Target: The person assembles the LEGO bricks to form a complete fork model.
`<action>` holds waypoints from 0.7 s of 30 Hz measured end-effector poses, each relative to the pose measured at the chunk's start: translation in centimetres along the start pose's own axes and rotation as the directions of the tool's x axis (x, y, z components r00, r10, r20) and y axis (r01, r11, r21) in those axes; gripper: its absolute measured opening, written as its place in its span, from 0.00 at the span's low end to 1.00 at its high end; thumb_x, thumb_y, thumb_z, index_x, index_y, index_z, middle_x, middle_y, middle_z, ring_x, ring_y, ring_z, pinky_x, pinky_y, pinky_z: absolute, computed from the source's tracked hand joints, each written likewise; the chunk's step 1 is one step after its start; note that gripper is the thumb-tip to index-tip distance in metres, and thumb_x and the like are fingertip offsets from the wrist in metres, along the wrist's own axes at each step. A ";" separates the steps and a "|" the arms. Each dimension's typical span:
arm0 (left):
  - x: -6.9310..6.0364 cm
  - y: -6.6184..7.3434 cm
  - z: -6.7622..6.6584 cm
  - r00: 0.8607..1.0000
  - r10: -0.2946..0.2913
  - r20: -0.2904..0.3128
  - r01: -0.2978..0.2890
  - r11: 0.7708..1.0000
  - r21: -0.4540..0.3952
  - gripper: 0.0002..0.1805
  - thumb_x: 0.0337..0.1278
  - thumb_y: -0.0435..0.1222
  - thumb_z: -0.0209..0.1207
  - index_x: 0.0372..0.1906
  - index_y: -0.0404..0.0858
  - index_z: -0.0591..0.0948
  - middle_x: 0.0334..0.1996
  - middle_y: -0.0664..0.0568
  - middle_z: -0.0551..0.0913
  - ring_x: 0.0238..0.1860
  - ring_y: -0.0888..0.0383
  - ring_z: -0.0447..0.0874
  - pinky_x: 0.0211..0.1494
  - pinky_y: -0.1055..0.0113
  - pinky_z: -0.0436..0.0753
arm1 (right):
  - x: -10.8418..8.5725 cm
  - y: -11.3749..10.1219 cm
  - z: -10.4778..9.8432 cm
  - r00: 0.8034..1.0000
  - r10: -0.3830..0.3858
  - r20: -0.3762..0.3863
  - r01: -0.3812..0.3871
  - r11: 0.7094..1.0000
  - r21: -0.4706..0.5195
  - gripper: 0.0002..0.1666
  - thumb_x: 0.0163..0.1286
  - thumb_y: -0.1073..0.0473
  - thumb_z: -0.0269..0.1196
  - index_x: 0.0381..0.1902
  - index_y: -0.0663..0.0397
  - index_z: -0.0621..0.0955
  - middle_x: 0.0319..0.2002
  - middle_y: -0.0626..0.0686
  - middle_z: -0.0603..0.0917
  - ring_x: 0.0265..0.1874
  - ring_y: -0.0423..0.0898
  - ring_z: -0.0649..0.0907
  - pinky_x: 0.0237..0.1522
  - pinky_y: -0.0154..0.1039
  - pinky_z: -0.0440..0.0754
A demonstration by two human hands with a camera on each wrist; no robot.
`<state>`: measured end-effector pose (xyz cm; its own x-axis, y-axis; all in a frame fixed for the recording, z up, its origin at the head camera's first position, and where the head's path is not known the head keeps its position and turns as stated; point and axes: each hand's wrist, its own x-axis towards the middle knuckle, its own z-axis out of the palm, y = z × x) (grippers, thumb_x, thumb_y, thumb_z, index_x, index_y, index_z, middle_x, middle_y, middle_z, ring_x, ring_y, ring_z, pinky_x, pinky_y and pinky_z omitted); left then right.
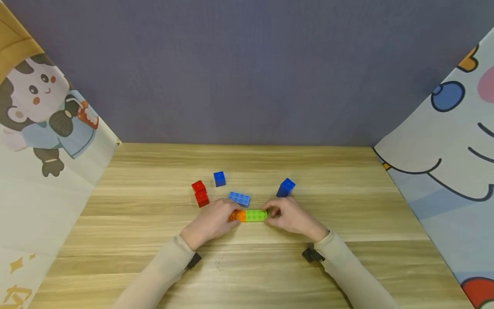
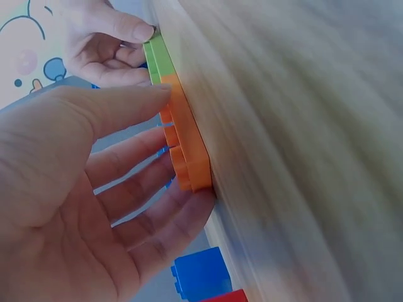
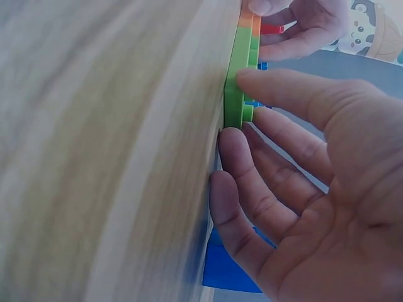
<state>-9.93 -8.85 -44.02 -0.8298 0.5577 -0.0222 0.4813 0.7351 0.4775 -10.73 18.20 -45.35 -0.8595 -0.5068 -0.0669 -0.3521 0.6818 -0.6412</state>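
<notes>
Orange brick (image 1: 242, 216) and green brick (image 1: 255, 215) are lying end to end on the surface (image 1: 254, 274), the left hand (image 1: 215, 217) gripping the orange, the right hand (image 1: 290, 216) pinching the green; beyond them a pale-blue brick (image 1: 239, 198) is resting, red blocks (image 1: 202, 199) and blue blocks (image 1: 286, 188) standing farther out.

On the tabletop (image 1: 251, 266), the left brick (image 1: 241, 216) lay end to end with the right brick (image 1: 255, 215), between my left fingers (image 2: 167, 229) and my right fingers (image 3: 277, 85). The middle brick (image 1: 239, 198) lay just behind them. The rear brick (image 1: 219, 179) stood behind and left of it; farther left, two side bricks (image 1: 202, 198) stood one behind the other. The far-right brick (image 1: 285, 188) stood behind my right fingers.
</notes>
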 end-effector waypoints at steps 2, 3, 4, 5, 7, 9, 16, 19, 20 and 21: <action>0.2 0.1 0.1 1.000 0.004 -0.008 -0.004 1.000 0.012 0.17 0.66 0.37 0.72 0.57 0.39 0.89 0.54 0.48 0.91 0.52 0.50 0.89 0.55 0.54 0.88 | 0.0 0.0 0.0 1.000 -0.002 0.002 0.002 1.000 0.000 0.19 0.65 0.60 0.78 0.53 0.51 0.90 0.43 0.48 0.91 0.34 0.33 0.84 0.37 0.30 0.85; 0.3 0.2 0.1 1.000 0.006 -0.012 -0.005 1.000 0.020 0.17 0.66 0.37 0.72 0.57 0.39 0.90 0.53 0.48 0.92 0.52 0.50 0.89 0.55 0.54 0.88 | 0.0 0.0 0.0 1.000 -0.002 0.004 0.002 1.000 0.001 0.19 0.65 0.60 0.78 0.54 0.51 0.90 0.43 0.49 0.91 0.34 0.33 0.84 0.37 0.30 0.85; 0.4 0.2 0.2 1.000 0.009 -0.017 -0.009 1.000 0.029 0.17 0.65 0.38 0.72 0.56 0.39 0.90 0.52 0.48 0.92 0.51 0.50 0.89 0.55 0.54 0.88 | 0.1 0.0 0.0 1.000 -0.003 0.006 0.003 1.000 0.004 0.19 0.65 0.60 0.78 0.54 0.52 0.90 0.44 0.49 0.91 0.34 0.33 0.84 0.38 0.30 0.85; 0.4 0.3 0.3 1.000 0.013 -0.022 -0.012 0.999 0.036 0.16 0.65 0.38 0.72 0.56 0.39 0.90 0.52 0.48 0.92 0.50 0.50 0.89 0.54 0.54 0.89 | 0.1 0.0 0.0 1.000 -0.002 0.008 0.002 1.000 0.007 0.19 0.65 0.60 0.78 0.54 0.52 0.90 0.44 0.49 0.91 0.34 0.33 0.84 0.38 0.30 0.85; 0.6 0.3 0.4 0.999 0.018 -0.029 -0.016 0.998 0.054 0.16 0.65 0.39 0.73 0.55 0.39 0.90 0.50 0.48 0.92 0.48 0.51 0.89 0.52 0.55 0.89 | 0.1 -0.1 -0.1 1.000 -0.003 0.007 0.003 1.000 0.014 0.19 0.65 0.61 0.78 0.53 0.52 0.90 0.44 0.49 0.91 0.34 0.33 0.85 0.38 0.30 0.85; 0.7 0.4 0.6 0.999 0.029 -0.036 -0.026 0.997 0.077 0.16 0.64 0.39 0.74 0.54 0.40 0.91 0.49 0.49 0.93 0.46 0.53 0.89 0.50 0.57 0.89 | 0.1 0.0 -0.1 1.000 -0.007 0.006 0.007 1.000 0.018 0.19 0.65 0.61 0.78 0.53 0.52 0.90 0.44 0.49 0.91 0.34 0.33 0.85 0.37 0.30 0.85; 1.0 0.6 0.9 0.998 0.041 -0.054 -0.034 0.991 0.129 0.15 0.62 0.42 0.75 0.51 0.42 0.92 0.44 0.52 0.92 0.40 0.57 0.87 0.44 0.60 0.86 | 0.1 -0.1 -0.1 1.000 -0.011 0.009 0.011 1.000 0.016 0.19 0.65 0.60 0.78 0.53 0.52 0.90 0.43 0.48 0.91 0.33 0.32 0.84 0.36 0.30 0.84; 1.1 0.6 1.0 0.998 0.044 -0.052 -0.036 0.989 0.141 0.15 0.62 0.42 0.75 0.51 0.42 0.92 0.43 0.52 0.92 0.39 0.58 0.86 0.42 0.61 0.86 | 0.2 -0.1 0.0 1.000 -0.007 0.011 0.007 1.000 0.021 0.19 0.65 0.60 0.78 0.54 0.51 0.90 0.43 0.48 0.91 0.32 0.32 0.83 0.36 0.30 0.84; 1.1 0.7 1.0 0.998 0.045 -0.052 -0.037 0.989 0.143 0.15 0.62 0.42 0.75 0.51 0.42 0.92 0.43 0.52 0.92 0.38 0.58 0.86 0.42 0.61 0.85 | 0.2 0.0 0.0 1.000 -0.006 0.010 0.006 1.000 0.022 0.19 0.65 0.60 0.78 0.54 0.51 0.90 0.43 0.48 0.91 0.32 0.32 0.83 0.36 0.30 0.84; 1.1 0.7 1.0 0.998 0.046 -0.050 -0.039 0.989 0.143 0.14 0.62 0.42 0.75 0.51 0.42 0.92 0.42 0.52 0.92 0.38 0.58 0.86 0.42 0.61 0.85 | 0.2 0.0 0.0 1.000 -0.005 0.010 0.005 1.000 0.023 0.19 0.65 0.60 0.78 0.54 0.51 0.90 0.43 0.48 0.91 0.32 0.32 0.83 0.36 0.30 0.84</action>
<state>-10.22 -7.32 -44.62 -0.8196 0.5713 0.0435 0.5485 0.7605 0.3474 -10.88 18.11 -45.36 -0.8539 -0.5156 -0.0709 -0.3480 0.6670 -0.6588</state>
